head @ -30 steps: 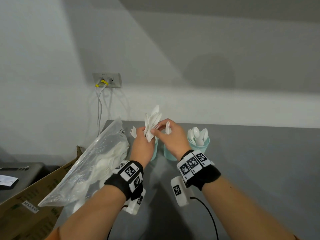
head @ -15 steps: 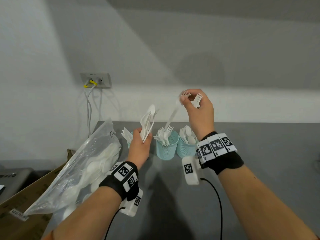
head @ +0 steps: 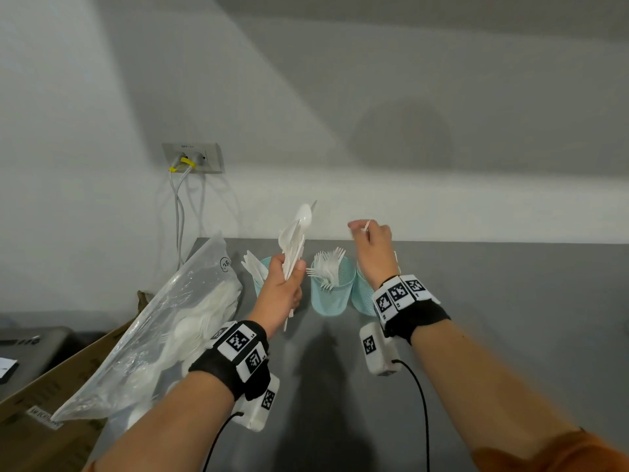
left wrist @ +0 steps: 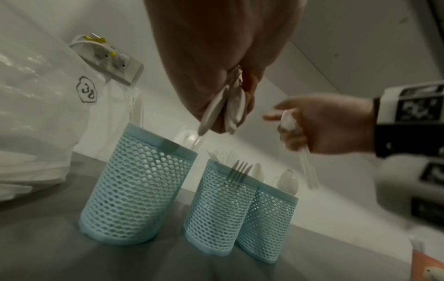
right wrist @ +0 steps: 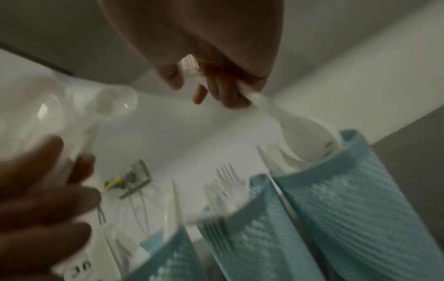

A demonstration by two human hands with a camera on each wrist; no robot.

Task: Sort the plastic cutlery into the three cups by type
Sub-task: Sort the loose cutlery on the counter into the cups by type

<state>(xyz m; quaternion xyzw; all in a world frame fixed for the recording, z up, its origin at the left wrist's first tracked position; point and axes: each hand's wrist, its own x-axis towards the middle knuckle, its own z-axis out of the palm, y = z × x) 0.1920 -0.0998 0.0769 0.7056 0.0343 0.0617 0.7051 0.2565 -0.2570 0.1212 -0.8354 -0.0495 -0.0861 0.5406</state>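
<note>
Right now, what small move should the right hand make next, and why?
Probably lower the spoon into the right cup and release. The right hand pinches it just above that cup's rim, where other spoons already stand; forks fill the middle cup.

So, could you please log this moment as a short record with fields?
left hand: grips a bundle of white cutlery, upright
right hand: holds a white spoon over the right cup
middle cup: forks
left cup: knives, partly hidden
plastic bag: more cutlery, left of the cups
</note>
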